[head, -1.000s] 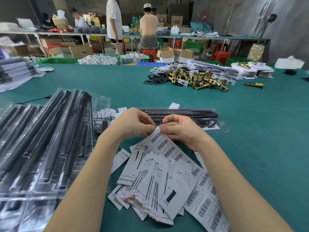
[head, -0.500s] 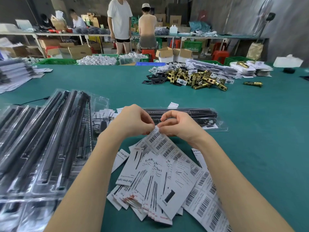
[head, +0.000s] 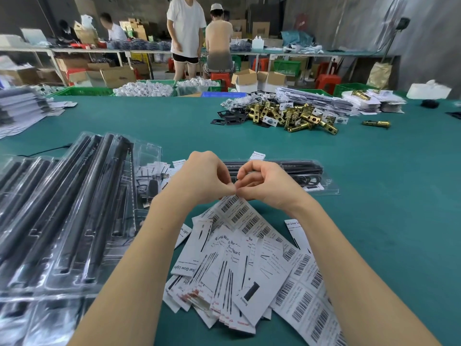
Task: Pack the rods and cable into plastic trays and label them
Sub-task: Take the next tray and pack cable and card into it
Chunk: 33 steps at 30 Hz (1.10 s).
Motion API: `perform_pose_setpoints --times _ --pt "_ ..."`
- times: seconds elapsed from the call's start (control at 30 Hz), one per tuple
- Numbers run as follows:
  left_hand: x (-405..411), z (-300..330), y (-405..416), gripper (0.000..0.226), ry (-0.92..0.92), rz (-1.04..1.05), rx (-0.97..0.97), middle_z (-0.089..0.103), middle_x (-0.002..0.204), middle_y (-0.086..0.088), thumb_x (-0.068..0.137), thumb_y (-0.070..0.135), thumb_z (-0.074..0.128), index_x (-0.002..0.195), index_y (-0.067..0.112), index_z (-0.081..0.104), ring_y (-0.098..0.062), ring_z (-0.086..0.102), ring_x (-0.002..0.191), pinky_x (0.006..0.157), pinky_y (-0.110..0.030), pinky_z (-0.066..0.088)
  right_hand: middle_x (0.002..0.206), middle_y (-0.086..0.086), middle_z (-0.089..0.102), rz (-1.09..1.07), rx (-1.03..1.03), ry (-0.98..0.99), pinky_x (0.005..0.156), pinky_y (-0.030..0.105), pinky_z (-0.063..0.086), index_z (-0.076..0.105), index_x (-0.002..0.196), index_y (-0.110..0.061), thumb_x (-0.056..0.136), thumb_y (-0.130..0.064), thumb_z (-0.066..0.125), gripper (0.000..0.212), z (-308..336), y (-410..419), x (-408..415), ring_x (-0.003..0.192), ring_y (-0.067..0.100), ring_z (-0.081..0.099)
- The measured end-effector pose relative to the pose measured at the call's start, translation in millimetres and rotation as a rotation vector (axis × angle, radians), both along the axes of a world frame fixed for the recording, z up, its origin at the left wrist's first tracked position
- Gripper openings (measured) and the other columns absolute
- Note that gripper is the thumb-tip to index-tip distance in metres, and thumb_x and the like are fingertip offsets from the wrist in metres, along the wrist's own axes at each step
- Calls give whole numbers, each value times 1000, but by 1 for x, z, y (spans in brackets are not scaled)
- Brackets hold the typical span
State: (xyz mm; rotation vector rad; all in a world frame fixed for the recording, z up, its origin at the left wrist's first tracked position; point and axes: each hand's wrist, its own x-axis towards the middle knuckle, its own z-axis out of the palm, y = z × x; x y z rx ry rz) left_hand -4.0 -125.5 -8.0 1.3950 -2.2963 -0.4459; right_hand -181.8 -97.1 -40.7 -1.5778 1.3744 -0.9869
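My left hand [head: 203, 178] and right hand [head: 268, 184] each grip, pinching, the barcode label strip [head: 240, 216] above the table [head: 374, 208].

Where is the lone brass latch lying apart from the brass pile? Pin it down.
In the head view, the lone brass latch lies far right on the green table, just right of the brass pile, before the white card stacks.

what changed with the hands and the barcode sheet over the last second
Very little. Both hands kept their pinch on the top edge of the barcode label sheet; the left hand and right hand drew their fingertips slightly closer together, as if picking at a label's corner. No label has come free that can be seen. The packed tray behind the hands, the printed cards and the tray stack stayed put.
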Motion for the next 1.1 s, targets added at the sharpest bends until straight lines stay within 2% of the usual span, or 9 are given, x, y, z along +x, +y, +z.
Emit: perform_pose_setpoints --times 0.27,0.4,0.5,0.57,0.67,0.8,0.97,1.1 --pt "-1 1 2 12 -13 13 -5 67 56 7 73 29 72 64 22 74 -9 64 64 67 -29 59 88 -1 78 8 4 -5 78 29 60 64 98 -13 81 -1 77 25 1 0 0 81 13 74" --pt "1 1 0 16 -3 2 37 68 56 8 75 37 74 65 25 75 -9 67 66 69 -31 60 88 1 78 -1 2 5 82 33 61 65 98 -13 81 -2 78 24 0 1 0 82 12 74" --pt "7 -1 -4 18 17 -34 110 72 61 9 83 37 74 70 25 76 -4 70 62 72 -26 59 90 1 78 0 2 9 85 35 61 65 98 -15 81 -2 77 25 1 1 0 86 16 75" --pt "11 -3 -6 18 66 -57 166 74 65 8 86 37 75 74 23 76 -3 71 59 65 -19 57 89 0 78 -1 3 11 86 35 60 65 98 -15 81 -2 77 24 1 1 0 88 16 75" --pt "14 -6 -7 14 170 -68 252 74 67 9 87 32 76 80 20 75 -5 72 61 56 -13 54 89 0 78 5 14 -18 83 33 60 64 99 -13 82 -1 76 24 0 2 0 88 16 75" --pt "17 -8 -8 9 201 -70 281 75 70 6 88 19 70 80 18 75 -8 74 65 60 -18 58 92 1 79 11 35 -35 80 32 61 63 101 -11 83 -1 76 24 0 1 0 88 16 75" --pt "16 -11 -10 16 231 0 258 74 65 3 85 13 63 75 17 75 -9 73 62 58 -19 58 90 -1 78 -27 57 -30 72 26 60 66 99 -13 83 -2 75 22 -3 0 0 80 12 74" --pt "19 -11 -14 17 349 158 250 74 64 0 85 15 63 73 15 74 -13 73 62 61 -24 61 88 -1 78 -72 81 32 79 34 63 68 96 -16 82 -4 75 20 -5 1 -2 84 20 75"
